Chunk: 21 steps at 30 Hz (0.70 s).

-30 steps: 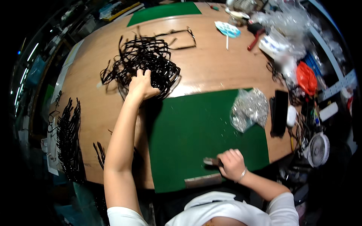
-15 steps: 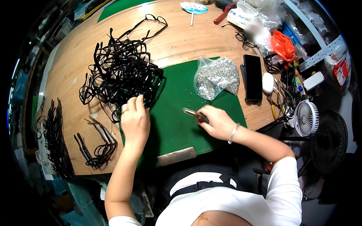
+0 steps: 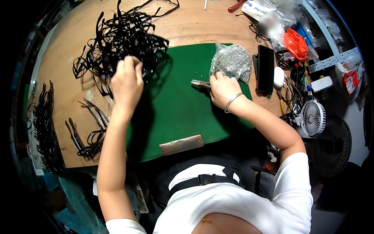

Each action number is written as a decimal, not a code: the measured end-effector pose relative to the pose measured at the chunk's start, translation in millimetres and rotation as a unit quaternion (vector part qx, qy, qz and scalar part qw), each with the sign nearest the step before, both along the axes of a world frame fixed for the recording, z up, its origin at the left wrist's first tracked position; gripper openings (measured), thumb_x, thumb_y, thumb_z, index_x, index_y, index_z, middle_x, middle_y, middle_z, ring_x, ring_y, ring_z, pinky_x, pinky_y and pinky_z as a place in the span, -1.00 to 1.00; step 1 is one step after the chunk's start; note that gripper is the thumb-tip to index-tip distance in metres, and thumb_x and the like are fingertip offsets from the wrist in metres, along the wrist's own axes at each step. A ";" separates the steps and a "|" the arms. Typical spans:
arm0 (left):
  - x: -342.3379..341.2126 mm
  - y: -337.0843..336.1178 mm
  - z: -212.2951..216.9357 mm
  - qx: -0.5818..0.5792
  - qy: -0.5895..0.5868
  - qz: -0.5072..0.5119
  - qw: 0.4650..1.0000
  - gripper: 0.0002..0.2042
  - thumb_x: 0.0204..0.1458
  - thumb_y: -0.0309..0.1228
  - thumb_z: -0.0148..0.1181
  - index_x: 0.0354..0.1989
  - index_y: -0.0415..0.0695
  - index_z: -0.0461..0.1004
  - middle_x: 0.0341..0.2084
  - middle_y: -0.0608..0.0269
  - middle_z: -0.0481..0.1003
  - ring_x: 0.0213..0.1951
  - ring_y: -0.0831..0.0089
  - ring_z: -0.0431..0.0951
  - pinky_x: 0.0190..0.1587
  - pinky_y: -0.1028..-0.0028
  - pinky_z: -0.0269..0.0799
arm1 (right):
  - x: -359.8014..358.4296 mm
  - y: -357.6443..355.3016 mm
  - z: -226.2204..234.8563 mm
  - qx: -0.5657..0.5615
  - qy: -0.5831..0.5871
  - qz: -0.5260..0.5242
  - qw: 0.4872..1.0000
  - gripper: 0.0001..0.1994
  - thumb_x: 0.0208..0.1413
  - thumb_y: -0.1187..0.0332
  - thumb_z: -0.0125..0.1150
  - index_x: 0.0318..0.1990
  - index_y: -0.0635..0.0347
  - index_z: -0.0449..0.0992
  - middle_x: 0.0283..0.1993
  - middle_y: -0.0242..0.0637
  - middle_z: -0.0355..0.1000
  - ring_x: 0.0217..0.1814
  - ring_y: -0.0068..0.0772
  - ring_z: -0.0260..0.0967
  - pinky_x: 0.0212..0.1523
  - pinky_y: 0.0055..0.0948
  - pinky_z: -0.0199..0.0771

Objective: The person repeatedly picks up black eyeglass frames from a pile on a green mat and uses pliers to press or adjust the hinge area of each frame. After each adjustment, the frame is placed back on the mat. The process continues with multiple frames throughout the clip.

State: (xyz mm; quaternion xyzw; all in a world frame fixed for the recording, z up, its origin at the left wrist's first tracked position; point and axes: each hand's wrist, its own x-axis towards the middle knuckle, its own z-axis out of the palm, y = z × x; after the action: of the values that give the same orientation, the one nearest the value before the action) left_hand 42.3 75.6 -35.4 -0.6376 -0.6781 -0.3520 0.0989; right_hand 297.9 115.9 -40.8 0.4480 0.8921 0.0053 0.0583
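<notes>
A tangled heap of black glasses frames [image 3: 124, 39] lies at the far left. My left hand [image 3: 127, 84] is at the heap's near edge, its fingers drawn together; whatever they hold, if anything, is hidden. My right hand [image 3: 225, 90] grips a pair of pliers [image 3: 200, 84], jaws pointing left above a green mat [image 3: 171, 113]. Its fingertips reach the near edge of a clear plastic bag [image 3: 233, 62] holding many small silvery metal parts. A few tiny loose pieces lie on the mat beside the bag.
Several black frames [image 3: 93, 144] stand left of my left forearm, with a long dark row of frames [image 3: 46, 128] at the table's left edge. On the right are a black phone [image 3: 265, 70], a white oval case [image 3: 279, 77], cables, an orange bag [image 3: 295, 43] and a small white fan [image 3: 313, 118].
The whole view has shifted, with the table sitting higher in it. My right hand has moved up to the bag, still holding the pliers. My left hand stays by the heap.
</notes>
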 end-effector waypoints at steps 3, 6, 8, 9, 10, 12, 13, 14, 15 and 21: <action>0.4 11.9 19.5 -0.064 -0.130 -0.006 0.989 -0.83 0.05 -0.32 -0.06 -0.41 -0.18 0.34 -0.52 0.08 0.39 -0.45 0.24 0.43 -0.40 0.40 0.32 | -2.9 -16.4 3.1 0.005 0.020 0.016 1.000 -0.81 -0.20 0.42 0.04 -0.39 0.31 0.37 -0.36 -0.14 0.30 -0.34 -0.21 0.36 -0.33 -0.28 0.31; 8.0 8.9 19.8 -0.114 -0.450 -0.143 0.874 -0.76 0.12 -0.27 -0.15 -0.42 -0.20 0.29 -0.50 0.13 0.42 -0.41 0.41 0.42 -0.37 0.47 0.30 | -3.1 -46.8 -1.1 0.040 0.056 0.039 0.997 -0.79 -0.25 0.43 0.06 -0.37 0.29 0.35 -0.40 -0.22 0.27 -0.39 -0.31 0.31 -0.39 -0.35 0.25; 23.8 -0.1 25.4 -0.111 -0.578 -0.181 0.788 -0.77 0.15 -0.25 -0.23 -0.38 -0.17 0.21 -0.35 0.00 0.45 -0.41 0.42 0.46 -0.39 0.46 0.38 | -0.4 -62.6 -5.4 0.044 0.095 0.046 0.993 -0.75 -0.27 0.43 0.06 -0.33 0.31 0.34 -0.39 -0.22 0.26 -0.41 -0.32 0.29 -0.42 -0.37 0.22; 28.9 -6.2 35.2 -0.104 -0.645 -0.191 0.732 -0.77 0.15 -0.24 -0.24 -0.36 -0.16 0.20 -0.32 -0.05 0.44 -0.44 0.40 0.47 -0.40 0.46 0.40 | 2.4 -66.1 -2.8 0.009 0.110 0.060 0.992 -0.71 -0.25 0.44 0.08 -0.28 0.34 0.33 -0.37 -0.20 0.27 -0.38 -0.28 0.31 -0.38 -0.34 0.25; 30.6 -13.2 42.4 -0.093 -0.707 -0.194 0.674 -0.78 0.16 -0.24 -0.25 -0.35 -0.15 0.18 -0.29 -0.10 0.44 -0.46 0.39 0.48 -0.41 0.47 0.42 | 3.8 -65.4 2.9 -0.014 0.128 0.060 0.990 -0.70 -0.25 0.44 0.08 -0.26 0.34 0.32 -0.35 -0.18 0.27 -0.37 -0.26 0.31 -0.37 -0.32 0.26; 18.1 -27.1 49.5 -0.050 -0.741 -0.209 0.637 -0.80 0.16 -0.26 -0.29 -0.31 -0.13 0.16 -0.30 -0.17 0.44 -0.66 0.40 0.45 -0.45 0.44 0.46 | 10.0 -58.5 13.4 -0.062 0.160 0.056 0.984 -0.68 -0.24 0.44 0.10 -0.24 0.34 0.31 -0.32 -0.16 0.27 -0.35 -0.21 0.33 -0.34 -0.30 0.28; 15.8 -36.7 57.8 -0.045 -0.774 -0.261 0.575 -0.80 0.17 -0.27 -0.30 -0.27 -0.13 0.15 -0.28 -0.16 0.43 -0.69 0.44 0.43 -0.45 0.44 0.46 | 17.2 -51.4 18.1 -0.045 0.160 0.047 0.985 -0.66 -0.24 0.44 0.12 -0.22 0.34 0.29 -0.26 -0.13 0.28 -0.32 -0.17 0.33 -0.31 -0.28 0.29; 12.5 -49.2 63.2 -0.038 -0.802 -0.309 0.510 -0.80 0.17 -0.28 -0.31 -0.24 -0.14 0.15 -0.26 -0.16 0.42 -0.72 0.47 0.41 -0.45 0.43 0.46 | 22.5 -43.7 14.4 -0.030 0.169 0.037 0.985 -0.66 -0.24 0.44 0.11 -0.22 0.34 0.28 -0.24 -0.13 0.27 -0.33 -0.19 0.33 -0.32 -0.28 0.29; 20.9 -61.4 66.3 -0.016 -0.805 -0.303 0.510 -0.78 0.16 -0.26 -0.28 -0.18 -0.15 0.13 -0.23 -0.15 0.41 -0.73 0.50 0.39 -0.46 0.43 0.46 | 26.5 -40.9 4.7 -0.034 0.120 0.030 0.992 -0.65 -0.23 0.44 0.11 -0.21 0.34 0.28 -0.22 -0.13 0.26 -0.32 -0.19 0.33 -0.32 -0.28 0.29; 66.1 -144.3 82.5 -0.064 -0.686 -0.168 0.705 -0.19 -0.29 -0.58 0.28 0.11 -0.30 -0.18 -0.23 -0.05 0.40 -0.54 0.40 0.50 -0.42 0.53 0.46 | 44.5 -58.7 12.0 -0.144 0.161 0.048 0.975 -0.57 -0.18 0.41 0.11 -0.08 0.36 0.26 -0.07 -0.09 0.20 -0.21 -0.14 0.34 -0.26 -0.27 0.34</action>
State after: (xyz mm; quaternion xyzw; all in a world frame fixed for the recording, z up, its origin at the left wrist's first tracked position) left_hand 108.4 -68.8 47.1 -0.3282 -0.4618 -0.6585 -0.4954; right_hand 342.3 57.2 -28.9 0.3863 0.9019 -0.1921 -0.0224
